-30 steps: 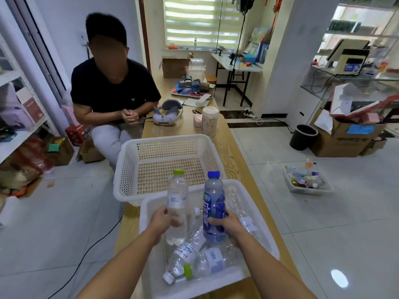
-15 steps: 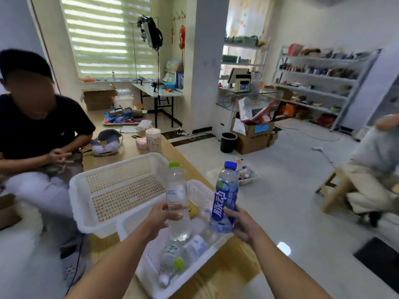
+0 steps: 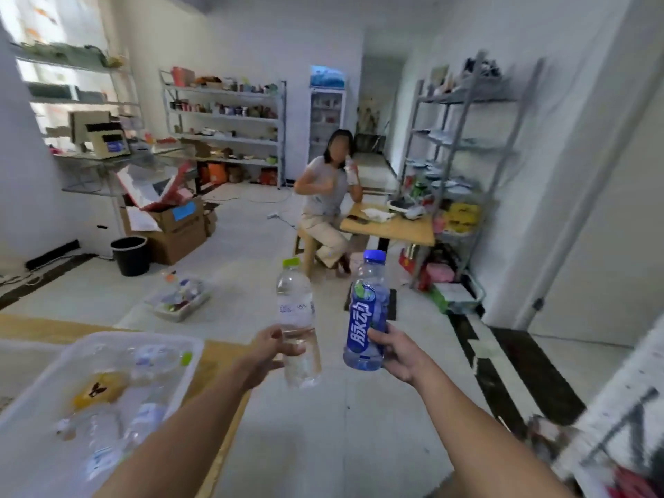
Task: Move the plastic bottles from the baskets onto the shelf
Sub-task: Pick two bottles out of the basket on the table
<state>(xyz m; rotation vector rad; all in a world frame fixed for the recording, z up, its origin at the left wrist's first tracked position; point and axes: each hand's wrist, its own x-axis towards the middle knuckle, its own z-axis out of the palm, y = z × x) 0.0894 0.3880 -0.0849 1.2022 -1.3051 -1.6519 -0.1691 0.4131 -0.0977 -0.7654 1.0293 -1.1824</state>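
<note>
My left hand (image 3: 267, 350) grips a clear plastic bottle with a green cap (image 3: 296, 318), held upright over the floor. My right hand (image 3: 393, 350) grips a blue-labelled bottle with a blue cap (image 3: 366, 314), also upright, just right of the clear one. The white basket (image 3: 32, 393) sits at the lower left on the wooden table and holds several more bottles, blurred. A grey metal shelf rack (image 3: 463, 145) stands at the right wall, another shelf rack (image 3: 222, 116) at the far wall.
A person sits on a stool (image 3: 325, 195) at a small wooden table (image 3: 390, 228) ahead. On the floor lie a tray of small items (image 3: 181, 298), a black bin (image 3: 131, 255) and cardboard boxes (image 3: 172, 228). Open tiled floor lies ahead.
The view has swung right, away from the table and the seated person in black. Both hands have carried their bottles out of the basket and now hold them over the floor.
</note>
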